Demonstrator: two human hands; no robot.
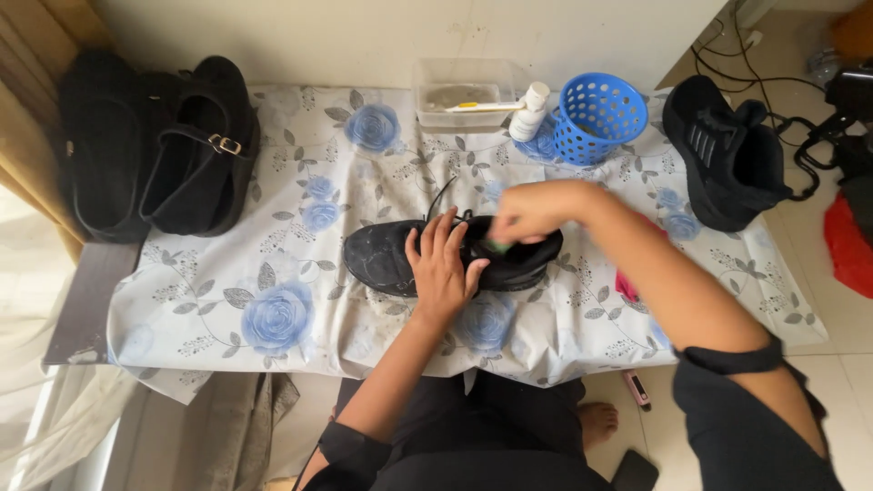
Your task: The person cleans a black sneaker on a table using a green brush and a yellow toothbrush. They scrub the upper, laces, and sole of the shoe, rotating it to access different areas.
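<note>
Left hand: the left hand (443, 269) lies flat, fingers spread, on the middle of the black shoe (452, 256), pressing it down rather than gripping it.
Right hand: the right hand (526, 212) is curled over the heel end of the same shoe, fingers closed on a small green thing (497, 245); what kind of thing it is cannot be told, since the hand hides most of it.
Shoe: it lies on its side near the middle of the counter (273, 273), toe to the left, with a lace sticking up from the top.
Cloth: the counter is covered with a white cloth printed with blue roses.
Pink cloth: a bit of pink cloth (626, 285) shows just beside the right forearm, on the counter.
Second shoe: a matching black shoe (723, 150) stands at the right end of the counter, well apart from the hands.
Back row: a clear plastic tub (462, 94) with a toothbrush (482, 106) laid across it, a small white bottle (529, 113) and a blue basket (596, 118) stand near the wall.
Left end: a pair of black strap shoes (150, 145) rests at the left end.
Floor: a small pink item (636, 388) lies by the person's bare foot.
</note>
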